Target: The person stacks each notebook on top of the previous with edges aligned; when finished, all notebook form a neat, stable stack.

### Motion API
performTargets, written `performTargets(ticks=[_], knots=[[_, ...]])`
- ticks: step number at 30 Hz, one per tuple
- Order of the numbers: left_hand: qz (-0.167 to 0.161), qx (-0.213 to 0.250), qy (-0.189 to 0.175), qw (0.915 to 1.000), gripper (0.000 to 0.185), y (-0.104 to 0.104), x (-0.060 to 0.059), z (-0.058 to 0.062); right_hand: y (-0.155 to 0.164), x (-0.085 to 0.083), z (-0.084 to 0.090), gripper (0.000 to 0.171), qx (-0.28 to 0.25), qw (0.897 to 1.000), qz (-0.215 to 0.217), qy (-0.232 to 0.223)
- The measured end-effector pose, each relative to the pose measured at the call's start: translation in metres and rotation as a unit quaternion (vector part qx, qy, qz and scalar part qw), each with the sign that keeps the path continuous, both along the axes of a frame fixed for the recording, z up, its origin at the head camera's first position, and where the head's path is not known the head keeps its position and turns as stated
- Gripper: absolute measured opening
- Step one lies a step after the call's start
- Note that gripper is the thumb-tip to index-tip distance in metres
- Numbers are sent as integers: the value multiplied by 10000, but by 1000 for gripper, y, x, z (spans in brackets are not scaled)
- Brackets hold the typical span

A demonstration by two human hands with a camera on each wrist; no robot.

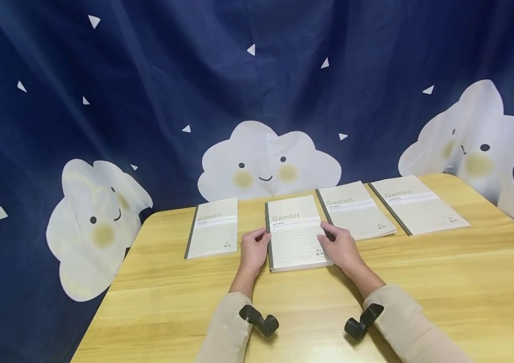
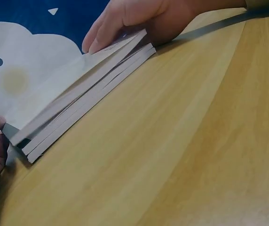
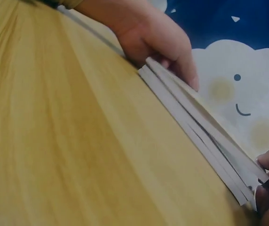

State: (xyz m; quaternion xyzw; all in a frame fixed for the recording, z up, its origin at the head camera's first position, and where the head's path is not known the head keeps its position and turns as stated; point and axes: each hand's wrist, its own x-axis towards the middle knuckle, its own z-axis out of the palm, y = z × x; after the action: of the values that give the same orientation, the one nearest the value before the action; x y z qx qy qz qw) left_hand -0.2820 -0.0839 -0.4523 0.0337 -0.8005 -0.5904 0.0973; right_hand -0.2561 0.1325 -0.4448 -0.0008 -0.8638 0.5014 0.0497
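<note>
Near the middle of the table is a small stack of white Gambit notebooks with dark spines. My left hand (image 1: 254, 249) grips the spine side of the top notebook (image 1: 295, 237), and my right hand (image 1: 340, 247) pinches its opposite edge, thumb above and fingers under. In the left wrist view, the top notebook (image 2: 73, 94) sits slightly raised, with a thin gap over the lower notebooks (image 2: 91, 104). That same wedge-shaped gap shows in the right wrist view, where the right hand's fingers (image 3: 266, 200) reach under the edge.
One notebook (image 1: 213, 227) lies left of the stack. To the right lie another notebook (image 1: 356, 209) and, farther along, a third (image 1: 420, 204). Behind the wooden table (image 1: 161, 297) hangs a dark blue curtain (image 1: 170, 75) with cloud faces.
</note>
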Motion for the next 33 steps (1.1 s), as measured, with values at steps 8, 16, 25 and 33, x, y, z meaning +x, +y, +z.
performTargets(ticks=[8,16,25,33], knots=[[111,-240,167,9995,23,1,2,0,-3,1,0,46,501,9982,42,331],[477,-785,457,9947,17,2,3,1,-5,3,-1,46,754,9960,173,457],[550,-1174,363,9909,17,2,3,-3,-8,3,-3,47,923,9930,252,692],[484,-1238,416,9903,18,3,4,-3,-8,4,-4,48,998,9916,282,775]])
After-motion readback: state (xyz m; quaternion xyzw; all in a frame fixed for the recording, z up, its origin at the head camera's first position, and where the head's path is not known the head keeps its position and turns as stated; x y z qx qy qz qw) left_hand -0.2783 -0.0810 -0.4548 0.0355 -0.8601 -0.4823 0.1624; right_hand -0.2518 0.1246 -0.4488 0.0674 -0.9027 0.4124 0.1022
